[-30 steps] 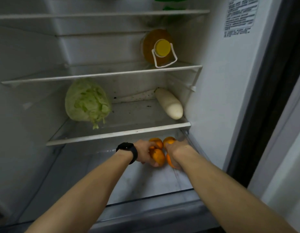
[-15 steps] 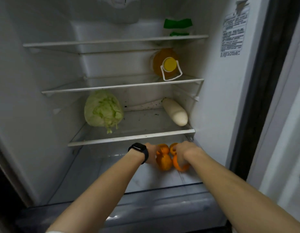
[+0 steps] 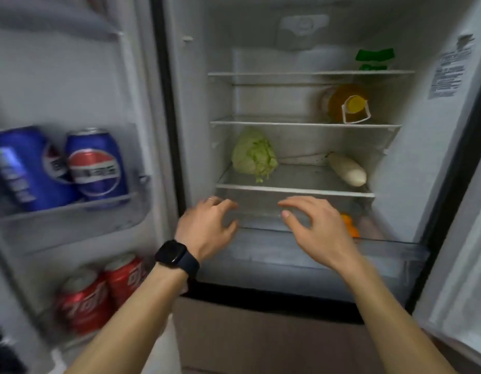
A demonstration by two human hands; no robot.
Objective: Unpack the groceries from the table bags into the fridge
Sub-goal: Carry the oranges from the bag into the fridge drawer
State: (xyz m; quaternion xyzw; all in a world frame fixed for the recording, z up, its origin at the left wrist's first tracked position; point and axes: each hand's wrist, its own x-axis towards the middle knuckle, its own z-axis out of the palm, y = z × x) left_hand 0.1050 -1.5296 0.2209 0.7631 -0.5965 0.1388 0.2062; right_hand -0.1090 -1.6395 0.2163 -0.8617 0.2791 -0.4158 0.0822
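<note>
The fridge stands open in front of me. Oranges (image 3: 350, 226) lie at the right end of its lowest compartment, partly hidden behind my right hand (image 3: 314, 228). That hand hovers in front of the compartment with fingers spread and holds nothing. My left hand (image 3: 207, 228), with a black watch on the wrist, hovers to its left, also empty with relaxed fingers. A green cabbage (image 3: 254, 153) and a white radish (image 3: 347, 168) lie on the glass shelf (image 3: 293, 190) just above. The grocery bags are out of view.
A yellow-capped oil bottle (image 3: 347, 106) lies on the shelf higher up, with a green-labelled package (image 3: 374, 59) above it. The open door on the left holds blue cola cans (image 3: 96, 164) and red cola cans (image 3: 99, 292) in its racks. A brown drawer front (image 3: 261, 338) sits below.
Both hands have let go of the oranges and drawn back out of the lowest compartment. The camera has pulled back and turned left, bringing the door racks into view.
</note>
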